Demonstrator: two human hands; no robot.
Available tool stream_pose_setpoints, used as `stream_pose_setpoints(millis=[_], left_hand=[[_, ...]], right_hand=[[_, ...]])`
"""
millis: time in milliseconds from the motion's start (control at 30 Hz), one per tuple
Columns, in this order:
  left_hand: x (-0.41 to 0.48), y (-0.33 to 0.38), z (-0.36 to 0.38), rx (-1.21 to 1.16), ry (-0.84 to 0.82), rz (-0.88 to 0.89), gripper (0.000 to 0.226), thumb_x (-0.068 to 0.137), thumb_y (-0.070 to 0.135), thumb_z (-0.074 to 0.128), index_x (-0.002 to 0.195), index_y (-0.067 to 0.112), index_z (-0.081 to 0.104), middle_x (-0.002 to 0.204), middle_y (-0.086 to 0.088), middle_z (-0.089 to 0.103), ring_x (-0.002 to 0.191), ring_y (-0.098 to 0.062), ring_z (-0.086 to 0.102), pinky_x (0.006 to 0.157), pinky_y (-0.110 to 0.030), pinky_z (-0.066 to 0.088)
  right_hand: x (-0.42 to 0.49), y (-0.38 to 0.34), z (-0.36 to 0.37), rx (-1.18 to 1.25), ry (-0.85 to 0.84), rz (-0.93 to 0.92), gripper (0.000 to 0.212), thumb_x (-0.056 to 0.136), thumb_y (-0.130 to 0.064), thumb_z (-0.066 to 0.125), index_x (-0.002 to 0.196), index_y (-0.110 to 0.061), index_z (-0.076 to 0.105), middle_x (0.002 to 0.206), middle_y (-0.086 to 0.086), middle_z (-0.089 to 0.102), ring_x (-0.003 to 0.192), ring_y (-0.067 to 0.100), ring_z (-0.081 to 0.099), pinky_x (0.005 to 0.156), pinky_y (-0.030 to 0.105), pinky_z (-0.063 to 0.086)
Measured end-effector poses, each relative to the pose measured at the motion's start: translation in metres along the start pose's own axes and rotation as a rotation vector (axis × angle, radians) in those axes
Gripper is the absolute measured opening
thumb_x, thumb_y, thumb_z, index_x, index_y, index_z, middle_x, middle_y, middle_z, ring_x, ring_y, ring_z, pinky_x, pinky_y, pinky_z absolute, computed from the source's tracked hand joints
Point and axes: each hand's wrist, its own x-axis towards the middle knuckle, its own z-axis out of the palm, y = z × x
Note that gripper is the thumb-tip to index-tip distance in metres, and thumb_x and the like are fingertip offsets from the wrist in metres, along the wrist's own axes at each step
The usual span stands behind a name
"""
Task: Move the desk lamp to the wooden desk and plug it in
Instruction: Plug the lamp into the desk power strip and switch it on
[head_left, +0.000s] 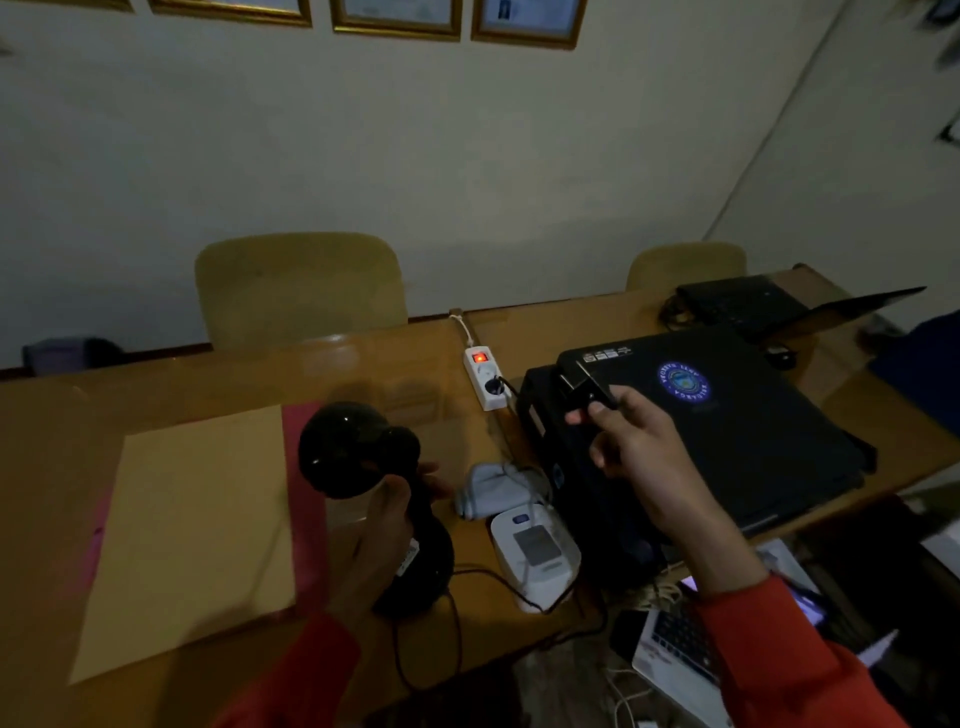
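1. Head view: the black desk lamp (363, 467) stands on the wooden desk (208, 374), just right of a tan envelope (197, 530).
2. Left hand (384, 525) grips the lamp's neck.
3. Right hand (634, 447) pinches the black plug (589, 395) above a black printer (717, 421), near the white power strip (485, 376), its switch glowing red.

I can't read any words; the round blue sticker (683, 381) on the black printer (727, 426) is too blurry.
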Motion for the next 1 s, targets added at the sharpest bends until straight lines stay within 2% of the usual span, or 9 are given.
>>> stream_pose_setpoints(millis=[167,233,333,400,467,600,667,767,1000], left_hand=[[0.000,-0.013,0.005,0.057,0.070,-0.026,0.103,0.040,0.090,0.059,0.102,0.007,0.058,0.087,-0.016,0.065,0.085,-0.031,0.060,0.083,-0.046,0.045],[0.001,-0.013,0.006,0.100,0.078,-0.047,0.103,0.047,0.090,0.053,0.104,0.004,0.059,0.080,-0.008,0.072,0.082,-0.025,0.064,0.078,-0.039,0.050],[-0.003,-0.012,0.007,0.122,0.191,-0.072,0.069,0.078,0.069,0.041,0.099,0.007,0.062,0.074,-0.001,0.076,0.078,-0.020,0.068,0.073,-0.033,0.052],[-0.008,-0.008,0.009,0.182,0.254,-0.055,0.053,0.088,0.052,0.030,0.096,0.013,0.064,0.083,-0.002,0.076,0.081,-0.018,0.069,0.079,-0.039,0.049],[-0.017,-0.004,0.010,0.336,0.282,-0.059,0.056,0.084,0.063,0.027,0.100,0.025,0.064,0.098,-0.001,0.069,0.090,-0.011,0.066,0.086,-0.039,0.049],[-0.039,-0.006,0.019,0.793,0.366,-0.028,0.047,0.085,0.061,0.031,0.104,0.030,0.061,0.081,0.015,0.063,0.069,0.006,0.061,0.062,-0.020,0.050],[-0.050,-0.006,0.031,0.967,0.491,0.036,0.041,0.090,0.049,0.043,0.109,0.017,0.060,0.080,0.008,0.067,0.065,0.002,0.060,0.053,-0.017,0.044],[-0.067,-0.009,0.052,1.041,0.635,0.109,0.031,0.092,0.029,0.054,0.113,0.008,0.060,0.100,-0.010,0.071,0.091,-0.022,0.066,0.070,-0.021,0.045],[-0.074,-0.007,0.090,1.125,0.555,0.265,0.029,0.093,0.020,0.052,0.120,0.010,0.054,0.117,-0.010,0.060,0.107,-0.024,0.058,0.082,-0.025,0.041]], right_hand=[[0.025,0.003,-0.011,0.003,-0.075,0.009,0.016,0.093,-0.017,0.049,0.101,-0.021,0.062,0.085,-0.001,0.072,0.047,0.006,0.048,0.058,0.032,0.042],[0.035,0.005,-0.017,-0.015,-0.124,0.023,0.018,0.093,-0.019,0.049,0.099,-0.027,0.064,0.085,-0.001,0.072,0.049,0.006,0.049,0.056,0.029,0.042],[0.048,0.007,-0.024,-0.002,-0.192,0.047,0.019,0.093,-0.019,0.050,0.098,-0.031,0.065,0.086,0.002,0.071,0.048,0.006,0.052,0.045,0.020,0.040],[0.056,0.009,-0.027,0.004,-0.233,0.026,0.019,0.093,-0.015,0.049,0.102,-0.024,0.062,0.085,0.002,0.070,0.045,0.005,0.050,0.040,0.016,0.037],[0.062,0.010,-0.029,-0.007,-0.280,-0.007,0.019,0.094,-0.013,0.049,0.104,-0.020,0.062,0.080,-0.002,0.071,0.043,0.005,0.048,0.038,0.014,0.035],[0.072,0.009,-0.033,0.001,-0.371,-0.018,0.020,0.094,-0.014,0.048,0.095,-0.028,0.063,0.080,-0.003,0.070,0.048,0.002,0.053,0.040,0.014,0.039],[0.076,0.008,-0.034,0.028,-0.404,-0.014,0.020,0.094,-0.014,0.049,0.092,-0.029,0.062,0.081,-0.001,0.067,0.049,-0.003,0.057,0.041,0.011,0.041],[0.079,0.007,-0.033,0.034,-0.442,-0.008,0.019,0.095,-0.017,0.048,0.089,-0.028,0.063,0.083,0.002,0.067,0.049,-0.001,0.057,0.040,0.010,0.040],[0.089,0.009,-0.037,0.029,-0.484,0.009,0.032,0.098,-0.022,0.039,0.084,-0.028,0.067,0.081,0.001,0.073,0.050,0.010,0.052,0.039,0.015,0.036]])
